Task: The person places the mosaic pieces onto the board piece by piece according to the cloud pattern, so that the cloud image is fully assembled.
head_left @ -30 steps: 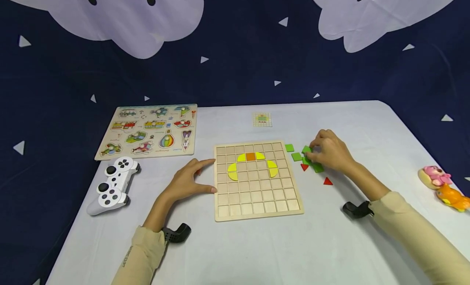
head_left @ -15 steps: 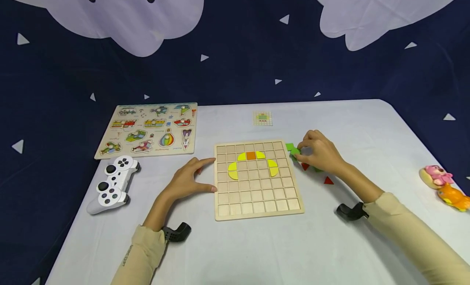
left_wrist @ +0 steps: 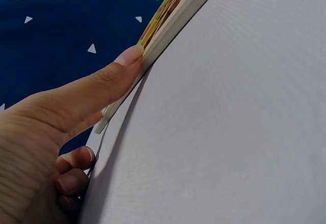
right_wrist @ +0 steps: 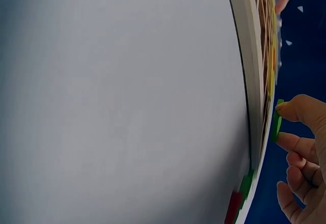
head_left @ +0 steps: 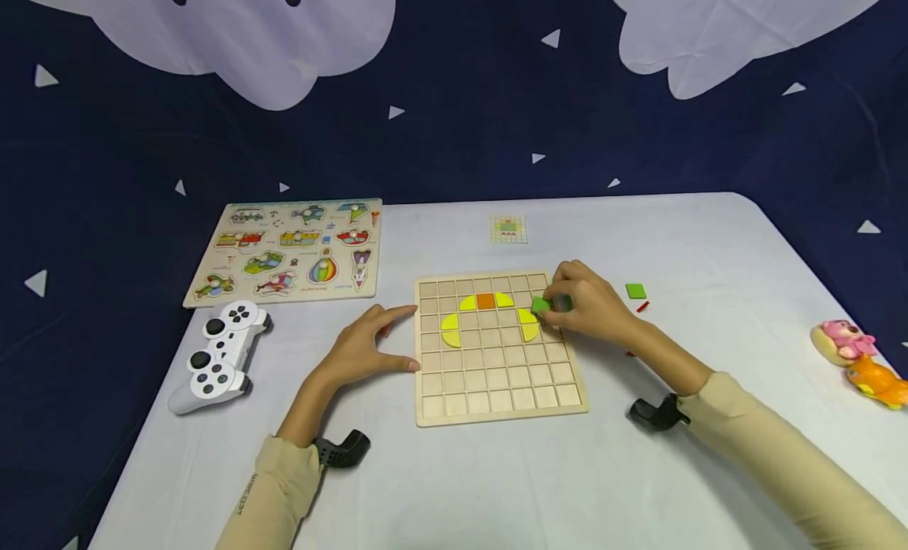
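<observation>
A square wooden grid board (head_left: 496,377) lies on the white table, with yellow quarter-round tiles (head_left: 528,325) and one orange square tile (head_left: 485,301) in its upper cells. My left hand (head_left: 355,347) touches the board's left edge, thumb and index finger spread apart along it; the left wrist view shows the thumb (left_wrist: 109,79) at the rim. My right hand (head_left: 592,304) pinches a green square tile (head_left: 541,305) over the board's right side. In the right wrist view the green tile (right_wrist: 277,122) stands on edge between thumb and finger.
Right of the board lie a green tile (head_left: 635,291) and a thin red piece (head_left: 642,306); my right hand hides others. A small pattern card (head_left: 507,229) lies behind. At left are a vehicle puzzle (head_left: 284,254) and white game controller (head_left: 221,357); toy figures (head_left: 876,380) sit far right.
My right hand has moved left from the loose tiles to the board, carrying a green tile. A green tile and a thin red piece now show behind it. The left hand stays put.
</observation>
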Demonstrator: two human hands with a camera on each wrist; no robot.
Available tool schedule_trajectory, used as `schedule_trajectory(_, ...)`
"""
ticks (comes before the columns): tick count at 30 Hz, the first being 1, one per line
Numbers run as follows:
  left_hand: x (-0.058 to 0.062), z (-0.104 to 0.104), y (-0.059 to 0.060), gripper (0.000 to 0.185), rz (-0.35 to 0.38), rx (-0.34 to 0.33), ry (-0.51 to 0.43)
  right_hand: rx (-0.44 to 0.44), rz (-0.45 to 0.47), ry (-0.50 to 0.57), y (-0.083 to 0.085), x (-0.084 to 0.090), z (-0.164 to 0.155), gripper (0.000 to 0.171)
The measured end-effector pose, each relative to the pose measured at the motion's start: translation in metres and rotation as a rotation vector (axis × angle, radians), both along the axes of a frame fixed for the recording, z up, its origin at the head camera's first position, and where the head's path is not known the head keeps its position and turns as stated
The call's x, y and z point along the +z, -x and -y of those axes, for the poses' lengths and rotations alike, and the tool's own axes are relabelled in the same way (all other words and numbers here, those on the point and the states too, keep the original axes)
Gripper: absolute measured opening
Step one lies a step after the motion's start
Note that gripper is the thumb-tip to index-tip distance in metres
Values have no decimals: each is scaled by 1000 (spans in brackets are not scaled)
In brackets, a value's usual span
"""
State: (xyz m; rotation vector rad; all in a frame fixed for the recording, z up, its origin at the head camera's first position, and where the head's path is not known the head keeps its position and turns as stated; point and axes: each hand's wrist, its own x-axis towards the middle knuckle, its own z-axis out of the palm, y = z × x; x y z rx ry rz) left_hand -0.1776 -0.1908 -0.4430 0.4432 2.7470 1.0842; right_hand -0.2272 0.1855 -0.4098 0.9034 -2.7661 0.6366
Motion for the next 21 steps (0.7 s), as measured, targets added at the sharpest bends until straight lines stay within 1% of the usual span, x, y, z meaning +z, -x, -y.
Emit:
schedule_trajectory(10, 1, 0, -1, 91, 6, 6, 0, 59, 11, 13, -4, 4, 22, 21)
schedule_trajectory(16, 2, -1, -1, 91, 14, 8, -5, 106, 0, 25, -5, 3, 34, 21)
schedule_trajectory(21, 2, -1, -1, 91, 14, 4, -2, 139, 19, 28, -5, 3, 45, 20)
